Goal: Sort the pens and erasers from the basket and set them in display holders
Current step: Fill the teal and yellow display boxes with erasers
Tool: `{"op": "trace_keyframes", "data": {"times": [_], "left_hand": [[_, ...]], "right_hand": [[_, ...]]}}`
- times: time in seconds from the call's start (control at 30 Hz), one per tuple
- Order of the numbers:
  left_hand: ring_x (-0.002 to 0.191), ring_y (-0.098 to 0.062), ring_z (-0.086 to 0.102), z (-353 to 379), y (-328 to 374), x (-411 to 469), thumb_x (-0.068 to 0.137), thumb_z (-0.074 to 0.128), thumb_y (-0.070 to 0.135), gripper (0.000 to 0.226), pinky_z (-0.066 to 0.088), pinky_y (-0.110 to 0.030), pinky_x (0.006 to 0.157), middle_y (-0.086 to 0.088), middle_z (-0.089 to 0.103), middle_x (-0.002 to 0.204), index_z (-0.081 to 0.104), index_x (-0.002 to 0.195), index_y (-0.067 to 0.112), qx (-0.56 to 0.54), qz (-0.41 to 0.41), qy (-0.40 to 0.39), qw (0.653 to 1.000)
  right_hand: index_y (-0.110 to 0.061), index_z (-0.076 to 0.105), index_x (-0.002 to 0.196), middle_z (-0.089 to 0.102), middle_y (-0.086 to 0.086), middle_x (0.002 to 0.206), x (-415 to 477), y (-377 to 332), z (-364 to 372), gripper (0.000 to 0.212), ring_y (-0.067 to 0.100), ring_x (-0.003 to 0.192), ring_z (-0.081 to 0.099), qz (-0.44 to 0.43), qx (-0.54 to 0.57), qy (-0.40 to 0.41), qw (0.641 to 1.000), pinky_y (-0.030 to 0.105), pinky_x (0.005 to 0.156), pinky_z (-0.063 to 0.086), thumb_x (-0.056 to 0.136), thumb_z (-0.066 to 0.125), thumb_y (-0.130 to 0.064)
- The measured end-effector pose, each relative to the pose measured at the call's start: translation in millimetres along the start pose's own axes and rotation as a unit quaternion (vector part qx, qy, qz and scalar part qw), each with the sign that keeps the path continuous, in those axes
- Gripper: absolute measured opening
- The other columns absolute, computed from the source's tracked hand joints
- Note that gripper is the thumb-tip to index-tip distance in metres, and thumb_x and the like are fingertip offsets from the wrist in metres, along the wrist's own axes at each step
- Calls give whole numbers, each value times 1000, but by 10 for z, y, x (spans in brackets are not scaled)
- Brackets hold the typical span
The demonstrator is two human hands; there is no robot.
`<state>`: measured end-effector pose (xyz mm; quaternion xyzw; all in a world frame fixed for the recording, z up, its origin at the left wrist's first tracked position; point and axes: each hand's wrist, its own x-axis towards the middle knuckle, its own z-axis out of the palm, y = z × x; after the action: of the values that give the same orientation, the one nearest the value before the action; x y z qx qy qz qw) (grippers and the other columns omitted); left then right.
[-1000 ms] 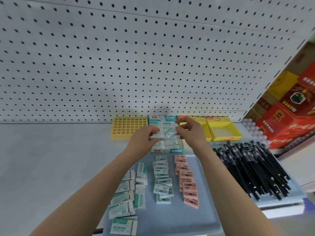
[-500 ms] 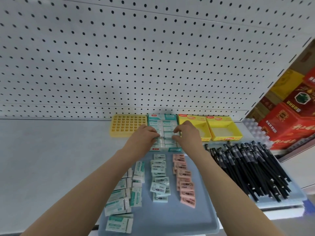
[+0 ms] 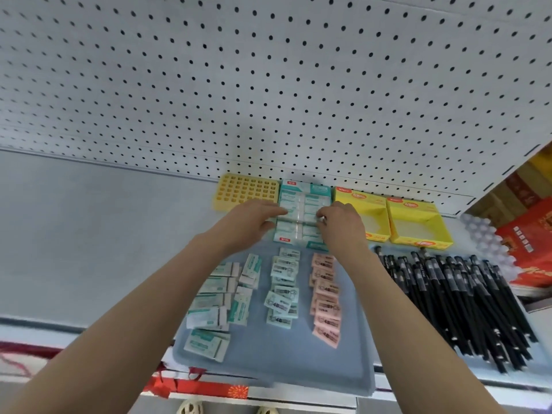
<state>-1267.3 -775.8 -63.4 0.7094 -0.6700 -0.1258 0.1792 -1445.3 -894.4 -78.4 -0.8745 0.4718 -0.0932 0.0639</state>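
- Teal display box (image 3: 310, 191) sits at the far middle of the shelf (image 3: 89, 234), against the pegboard (image 3: 268, 85), with rows of white erasers packed inside.
- Left hand (image 3: 254, 218) reaches over the box's left side, its fingers nearly straight and resting on the packed erasers.
- Right hand (image 3: 340, 225) is at the box's right side with its fingers curled and their tips on the erasers; blur hides whether it pinches one.
- Grey tray (image 3: 268, 366) lies near, carrying white-and-teal erasers (image 3: 215, 297) at left, mint erasers (image 3: 283, 288) in the middle and pink erasers (image 3: 327, 297) at right.
- Black pens (image 3: 463, 297) lie heaped right of the tray.
- Yellow grid holder (image 3: 243, 189) stands just left of the teal box, and two yellow boxes (image 3: 418, 216) stand to its right.
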Motion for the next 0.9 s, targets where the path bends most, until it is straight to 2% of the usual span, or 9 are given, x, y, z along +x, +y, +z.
{"op": "trace_keyframes", "data": {"times": [0.1,0.23,0.37,0.5,0.6,0.7,0.8,0.9], "left_hand": [[123,-19,51,-142,-51,-286,97,55,14,35,36,-29,102,1,58,134,60,131,23,-18,-17,52,998],[101,-10,56,-224,-98,-810,96,58,15,27,45,-30,96,5,63,122,67,119,24,-55,-37,113,991],[101,-14,60,-122,-116,-1328,95,59,15,25,50,-38,94,6,65,115,70,115,24,-102,-41,138,984],[100,-16,60,13,-126,-1737,93,62,18,23,51,-37,91,5,64,114,70,114,24,-97,-36,130,986],[102,-20,58,88,-124,-1920,92,65,20,25,47,-33,90,1,63,118,69,116,22,-82,-37,115,989],[104,-23,56,122,-118,-2004,90,67,19,31,42,-31,90,-3,62,122,68,120,18,-63,-63,90,992],[104,-24,59,121,-98,-2017,89,68,16,31,41,-27,89,-5,61,119,68,120,16,-68,-76,83,991],[100,-23,60,125,-75,-2002,89,66,16,31,39,-23,85,-7,59,116,68,120,16,-73,-89,80,990]], "right_hand": [[-17,64,126,60,9,122,-101,-24,-117,32,28,116,49,-4,48,19,999,34,88,41,95,56,-15],[-17,69,116,65,8,110,-432,-165,-238,25,28,102,57,-24,120,93,988,29,79,38,93,62,-13],[-16,73,108,68,4,103,-932,-478,-262,23,23,89,62,-22,184,164,969,26,76,42,89,63,-6],[-14,74,101,70,3,97,-1456,-842,-183,21,12,78,58,-52,210,192,957,17,75,40,86,65,-3],[-14,75,96,71,3,91,-1771,-1064,-76,17,15,75,61,-74,206,162,962,15,71,38,83,68,-4],[-16,75,94,70,2,86,-2030,-1235,9,9,16,75,62,-88,215,90,968,29,72,49,86,70,-16],[-18,73,101,67,1,91,-2117,-1345,92,20,17,85,60,-84,197,-6,977,28,75,44,87,69,-32],[-18,72,104,58,-1,91,-2104,-1427,154,25,19,88,56,-80,171,-41,981,29,72,38,85,71,-35]]}}
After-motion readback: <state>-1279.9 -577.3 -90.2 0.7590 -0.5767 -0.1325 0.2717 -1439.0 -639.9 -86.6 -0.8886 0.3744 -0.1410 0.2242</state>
